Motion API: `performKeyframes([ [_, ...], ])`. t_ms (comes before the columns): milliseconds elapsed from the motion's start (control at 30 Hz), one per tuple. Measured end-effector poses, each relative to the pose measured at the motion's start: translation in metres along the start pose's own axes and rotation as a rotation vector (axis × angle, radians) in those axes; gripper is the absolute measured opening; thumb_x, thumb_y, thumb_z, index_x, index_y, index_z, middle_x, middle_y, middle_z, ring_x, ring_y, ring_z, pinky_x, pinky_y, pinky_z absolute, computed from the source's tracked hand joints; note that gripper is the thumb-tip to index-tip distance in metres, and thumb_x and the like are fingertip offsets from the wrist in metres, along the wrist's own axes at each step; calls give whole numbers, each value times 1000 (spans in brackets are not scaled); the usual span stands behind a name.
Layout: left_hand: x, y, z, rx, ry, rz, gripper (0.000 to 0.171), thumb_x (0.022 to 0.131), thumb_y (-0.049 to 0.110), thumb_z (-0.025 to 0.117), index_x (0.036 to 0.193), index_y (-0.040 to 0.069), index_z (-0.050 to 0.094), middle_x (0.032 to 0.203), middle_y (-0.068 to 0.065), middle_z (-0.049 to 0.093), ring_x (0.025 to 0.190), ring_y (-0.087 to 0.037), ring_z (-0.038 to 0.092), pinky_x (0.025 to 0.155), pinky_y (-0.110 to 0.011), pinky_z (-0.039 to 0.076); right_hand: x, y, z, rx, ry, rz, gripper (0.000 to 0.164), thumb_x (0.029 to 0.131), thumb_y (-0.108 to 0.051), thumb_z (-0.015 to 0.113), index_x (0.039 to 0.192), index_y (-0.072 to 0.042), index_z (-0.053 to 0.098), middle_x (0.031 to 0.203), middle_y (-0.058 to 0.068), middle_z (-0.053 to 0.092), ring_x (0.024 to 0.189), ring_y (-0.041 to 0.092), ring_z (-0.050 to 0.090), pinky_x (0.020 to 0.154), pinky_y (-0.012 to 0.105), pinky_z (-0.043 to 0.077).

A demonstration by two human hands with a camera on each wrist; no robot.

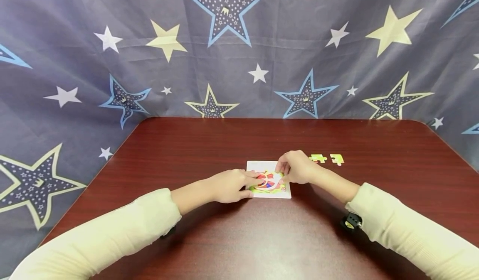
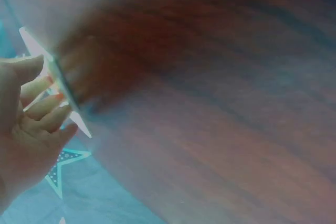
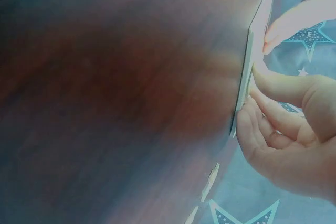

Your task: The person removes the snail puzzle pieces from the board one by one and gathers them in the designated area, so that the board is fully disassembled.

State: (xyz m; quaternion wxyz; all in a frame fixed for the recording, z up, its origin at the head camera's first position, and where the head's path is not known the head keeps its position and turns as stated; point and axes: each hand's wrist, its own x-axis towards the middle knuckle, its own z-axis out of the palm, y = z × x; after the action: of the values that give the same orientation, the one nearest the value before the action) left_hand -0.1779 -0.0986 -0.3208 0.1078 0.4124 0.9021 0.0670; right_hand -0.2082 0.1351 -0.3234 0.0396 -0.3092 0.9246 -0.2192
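Note:
A small jigsaw puzzle in a white frame board [image 1: 262,195] lies on the table, with a red, yellow and green picture. My left hand [image 1: 230,185] rests on its left side, the fingers stretched over the picture. At the right part of the board, my right hand [image 1: 299,168] pinches a puzzle piece between thumb and bent fingers; the fingers hide most of the piece. From the right wrist, the board [image 3: 247,72] appears edge-on, with the right hand [image 3: 294,129] against it. The left wrist view shows the left hand [image 2: 37,114] at the board's edge.
Two loose yellow-green puzzle pieces lie beyond the right hand: one piece [image 1: 318,158] partly behind it, another piece [image 1: 337,159] farther right. The dark red wooden table [image 1: 209,143] reaches back to a grey curtain [image 1: 292,35] printed with stars.

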Motion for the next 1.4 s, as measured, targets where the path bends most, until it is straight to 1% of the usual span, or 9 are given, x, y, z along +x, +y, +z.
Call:
performKeyframes([
  [133, 3, 4, -5, 81, 8, 10, 42, 95, 27, 59, 134, 13, 58, 144, -8, 52, 138, -25, 46, 116, -42, 33, 2, -1, 0, 21, -16, 31, 17, 71, -5, 83, 81, -4, 70, 74, 7, 67, 66, 9, 61, 64, 22, 52],
  [267, 3, 7, -4, 146, 55, 70, 43, 96, 28, 57, 136, 14, 56, 144, -7, 53, 138, -24, 45, 114, -40, 37, 3, -1, 1, 20, -8, 26, 18, 69, -3, 84, 80, -4, 70, 72, 7, 67, 65, 10, 60, 63, 21, 51],
  [433, 0, 8, 3, 95, 11, 150, 48, 100, 34, 49, 145, 18, 45, 153, -6, 41, 145, -20, 35, 115, -39, 35, 5, -1, 0, 27, -13, 26, 20, 67, -3, 85, 80, -4, 71, 71, 7, 67, 64, 9, 60, 62, 20, 51],
  [500, -1, 8, 6, 78, -18, 157, 51, 101, 37, 46, 148, 19, 39, 156, -7, 35, 147, -21, 30, 118, -38, 32, 5, -1, -1, 36, -18, 32, 20, 67, -3, 85, 80, -4, 71, 71, 7, 68, 64, 8, 59, 62, 19, 51],
  [600, -2, 7, 8, 62, -24, 157, 53, 101, 38, 45, 150, 19, 36, 157, -9, 32, 148, -22, 28, 119, -39, 29, 7, 0, -2, 42, -22, 35, 19, 67, -3, 85, 80, -4, 71, 71, 7, 68, 64, 7, 59, 63, 20, 51],
  [933, 1, 8, 11, 16, -13, 154, 53, 101, 34, 47, 150, 16, 35, 158, -14, 29, 149, -27, 26, 119, -42, 27, 9, 2, -3, 83, -53, 137, 23, 67, -6, 86, 83, -6, 70, 76, 5, 67, 67, 8, 58, 65, 20, 49],
  [1233, 3, 10, 12, 13, -22, 149, 52, 101, 32, 47, 150, 16, 36, 158, -16, 29, 148, -28, 27, 119, -43, 28, 8, 1, -2, 84, -60, 175, 24, 68, -5, 84, 84, -6, 67, 78, 5, 66, 69, 10, 59, 66, 22, 50],
  [1333, 3, 11, 13, 22, -5, 167, 53, 101, 31, 48, 149, 15, 36, 157, -18, 30, 147, -29, 29, 119, -43, 29, 8, 1, -3, 133, -65, 225, 24, 68, -4, 84, 85, -6, 67, 75, 2, 63, 70, 10, 58, 65, 21, 47],
  [1400, 3, 10, 13, 22, 4, 177, 53, 101, 31, 49, 149, 15, 36, 156, -19, 30, 147, -30, 29, 119, -43, 29, 8, 1, -3, 200, -67, 263, 24, 68, -3, 82, 87, -4, 68, 74, 1, 61, 71, 11, 57, 64, 21, 46],
])
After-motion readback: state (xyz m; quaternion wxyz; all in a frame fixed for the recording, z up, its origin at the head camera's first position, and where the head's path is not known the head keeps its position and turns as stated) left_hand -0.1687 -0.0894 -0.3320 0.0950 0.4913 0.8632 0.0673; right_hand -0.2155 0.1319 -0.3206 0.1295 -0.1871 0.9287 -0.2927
